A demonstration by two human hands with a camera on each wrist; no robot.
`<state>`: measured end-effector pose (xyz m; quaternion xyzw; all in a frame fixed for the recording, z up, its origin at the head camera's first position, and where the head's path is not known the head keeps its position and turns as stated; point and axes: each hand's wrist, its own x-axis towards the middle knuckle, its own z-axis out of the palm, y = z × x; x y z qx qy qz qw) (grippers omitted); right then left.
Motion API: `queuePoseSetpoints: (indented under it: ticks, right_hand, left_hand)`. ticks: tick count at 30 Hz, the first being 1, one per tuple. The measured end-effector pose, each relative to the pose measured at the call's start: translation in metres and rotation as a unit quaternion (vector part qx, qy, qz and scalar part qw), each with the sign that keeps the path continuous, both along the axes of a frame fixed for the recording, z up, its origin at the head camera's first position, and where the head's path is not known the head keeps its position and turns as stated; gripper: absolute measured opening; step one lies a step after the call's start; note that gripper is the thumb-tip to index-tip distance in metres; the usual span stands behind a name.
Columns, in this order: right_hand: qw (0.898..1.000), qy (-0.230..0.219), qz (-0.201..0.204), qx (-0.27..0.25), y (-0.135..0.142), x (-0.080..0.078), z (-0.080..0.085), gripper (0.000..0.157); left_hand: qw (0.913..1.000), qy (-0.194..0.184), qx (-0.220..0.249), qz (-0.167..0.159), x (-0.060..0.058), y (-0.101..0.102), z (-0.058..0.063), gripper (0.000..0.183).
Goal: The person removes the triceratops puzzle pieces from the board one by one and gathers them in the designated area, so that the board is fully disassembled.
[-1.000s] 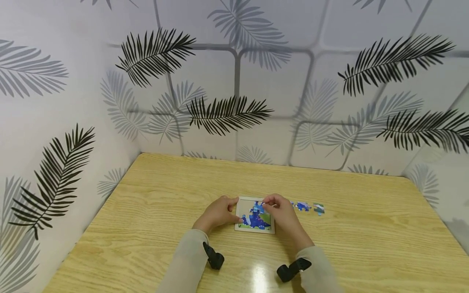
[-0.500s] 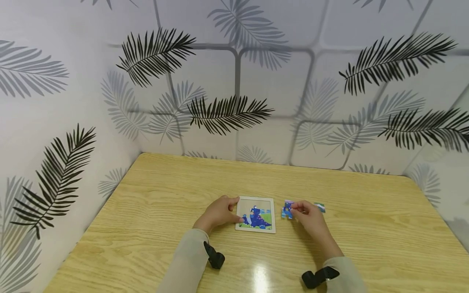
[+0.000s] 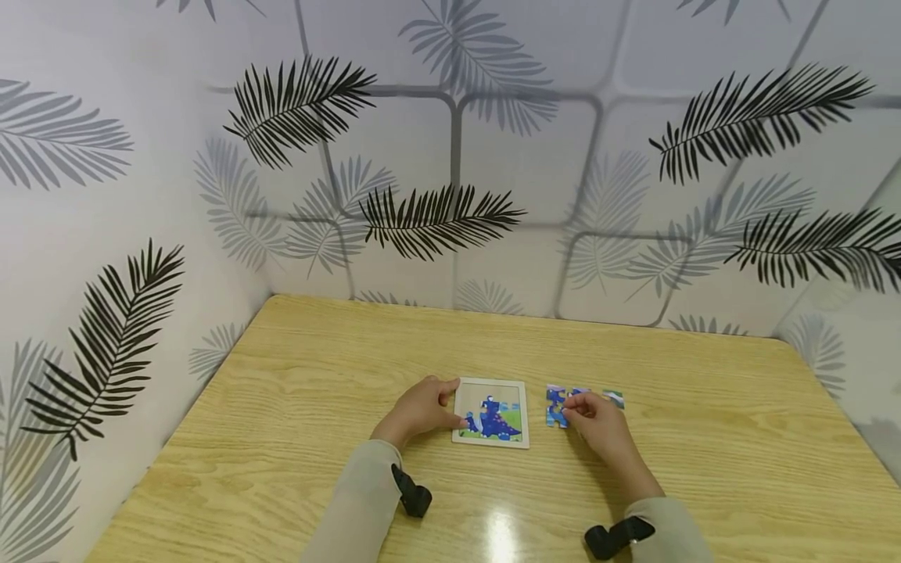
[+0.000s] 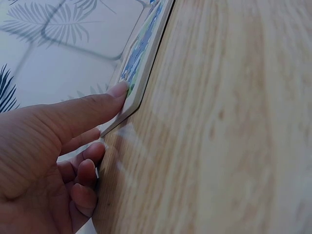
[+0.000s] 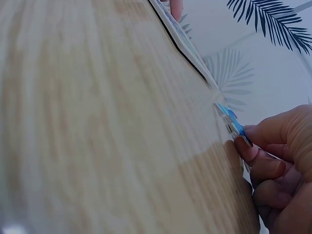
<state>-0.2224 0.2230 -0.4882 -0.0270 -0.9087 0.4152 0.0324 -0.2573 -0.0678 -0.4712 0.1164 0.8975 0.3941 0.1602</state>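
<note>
A pale-framed puzzle tray [image 3: 489,445] lies on the table, a blue dinosaur picture [image 3: 498,426] filling its lower part and bare backing showing above. My left hand [image 3: 421,408] grips its left side. In the left wrist view, the left thumb [image 4: 105,100] presses on the near corner, with fingers below the edge. To the tray's right, my right hand [image 3: 598,421] pinches a blue puzzle piece [image 5: 234,123] between thumb and forefinger, low over the table. Beside those fingertips lies another blue and purple puzzle piece [image 3: 555,392].
Partly behind the right hand are a purple-blue piece [image 3: 580,390] and a green and white piece [image 3: 615,397]. The wooden table [image 3: 338,352] meets a leaf-patterned wall [image 3: 507,266] at the back. Both wrists wear black cameras [image 3: 415,500].
My right hand has moved right from over the tray, carrying the blue piece to the loose pieces, then shifted slightly there. Tray backing it covered now shows. My left hand stays put.
</note>
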Motion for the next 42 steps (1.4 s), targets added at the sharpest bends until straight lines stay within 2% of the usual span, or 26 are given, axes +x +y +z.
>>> queuePoseSetpoints:
  ticks: [9,33,42]
  right_hand:
    - [1.0,0.009,0.002,0.008,0.0001,0.0003,-0.0018,0.008]
    - [1.0,-0.001,-0.007,-0.023,0.0017,0.0015,-0.0022,0.011]
    - [1.0,0.011,0.003,-0.027,-0.0044,0.0021,0.004,0.011]
  left_hand:
    - [1.0,0.004,-0.004,-0.003,-0.0005,-0.0002,-0.0002,0.079]
    - [0.9999,0.011,-0.005,-0.007,-0.0002,-0.0002,-0.0018,0.079]
    - [0.9998,0.014,-0.007,-0.01,0.0007,-0.0003,-0.001,0.079]
